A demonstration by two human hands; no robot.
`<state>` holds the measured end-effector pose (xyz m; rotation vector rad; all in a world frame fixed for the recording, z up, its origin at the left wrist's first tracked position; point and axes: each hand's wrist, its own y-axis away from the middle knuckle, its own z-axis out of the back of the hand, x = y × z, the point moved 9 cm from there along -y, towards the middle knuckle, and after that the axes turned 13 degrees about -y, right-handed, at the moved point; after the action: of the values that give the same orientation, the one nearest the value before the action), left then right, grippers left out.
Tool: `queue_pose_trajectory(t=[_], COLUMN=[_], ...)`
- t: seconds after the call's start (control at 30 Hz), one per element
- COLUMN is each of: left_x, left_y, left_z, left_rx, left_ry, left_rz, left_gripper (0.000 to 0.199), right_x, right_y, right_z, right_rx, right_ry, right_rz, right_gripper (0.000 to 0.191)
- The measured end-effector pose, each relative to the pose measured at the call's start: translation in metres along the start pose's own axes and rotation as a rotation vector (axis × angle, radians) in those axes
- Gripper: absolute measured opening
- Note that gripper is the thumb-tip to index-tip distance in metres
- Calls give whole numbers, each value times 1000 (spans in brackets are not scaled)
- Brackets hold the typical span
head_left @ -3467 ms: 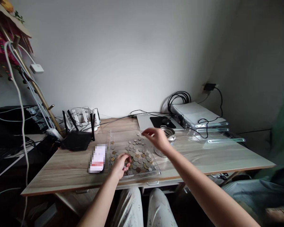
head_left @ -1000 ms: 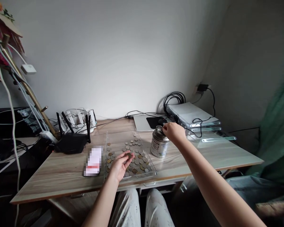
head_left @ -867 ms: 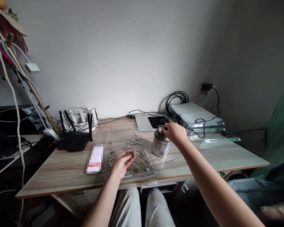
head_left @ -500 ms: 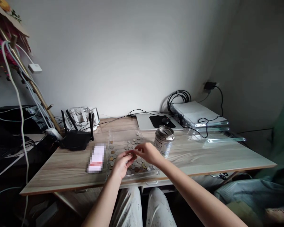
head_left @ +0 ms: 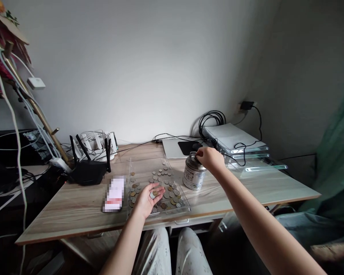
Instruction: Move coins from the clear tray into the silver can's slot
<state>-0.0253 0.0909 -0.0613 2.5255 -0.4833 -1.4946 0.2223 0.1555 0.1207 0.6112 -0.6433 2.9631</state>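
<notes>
A clear shallow tray (head_left: pixel 137 164) lies on the desk with many coins (head_left: pixel 172 194) spread in it. Over the tray's front part, my left hand (head_left: pixel 149 199) is palm up, slightly cupped, with a few coins (head_left: pixel 154 194) resting on it. To the right of the tray stands a metal can (head_left: pixel 193 178) with a printed label. My right hand (head_left: pixel 210 157) is at the can's top, fingers pinched together over the lid; anything between the fingertips is hidden.
A phone (head_left: pixel 114 194) lies left of the tray, with a black router (head_left: pixel 90 170) behind it. At the back are a silver laptop (head_left: pixel 172 148), a mouse pad (head_left: pixel 186 148), coiled black cable (head_left: pixel 212 119) and stacked clear trays (head_left: pixel 235 138).
My right hand has moved from beside my left hand, over the tray, to the top of the can. My left hand has opened out, showing coins on it. The view has shifted slightly.
</notes>
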Motion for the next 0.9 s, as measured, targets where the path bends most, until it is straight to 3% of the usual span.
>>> queue_pose_trajectory(t=[0.1, 0.23, 0.3, 0.43, 0.5, 0.57, 0.63, 0.7, 0.83, 0.9], left_x=[-1, -2, -1, 0, 0, 1, 1, 0, -4, -5], left_y=[0, 1, 0, -3, -5, -5, -5, -2, 2, 3], left_z=[-1, 1, 2, 6, 5, 5, 5, 3, -2, -3], left_rx=[13, 9, 3, 3, 29, 50, 49, 55, 70, 60], left_ry=[19, 69, 99, 141, 161, 173, 171, 154, 118, 104], left_rz=[-3, -3, 3, -8, -15, -11, -10, -11, -13, -7], left_gripper=[24, 27, 27, 27, 27, 27, 27, 27, 29, 30], right_x=[2, 46, 79, 139, 150, 152, 148, 135, 79, 47], right_y=[3, 33, 58, 124, 143, 148, 140, 117, 49, 22], right_z=[-2, 1, -23, -93, -113, -119, -111, -87, -20, -2], right_rx=[18, -121, -9, 383, 438, 440, 415, 325, 9, -57], right_ry=[57, -38, -128, -196, -177, -174, -207, -270, -353, -262], right_rz=[18, 205, 354, 690, 760, 764, 742, 674, 422, 272], right_gripper=[18, 26, 26, 22, 22, 23, 23, 24, 27, 28])
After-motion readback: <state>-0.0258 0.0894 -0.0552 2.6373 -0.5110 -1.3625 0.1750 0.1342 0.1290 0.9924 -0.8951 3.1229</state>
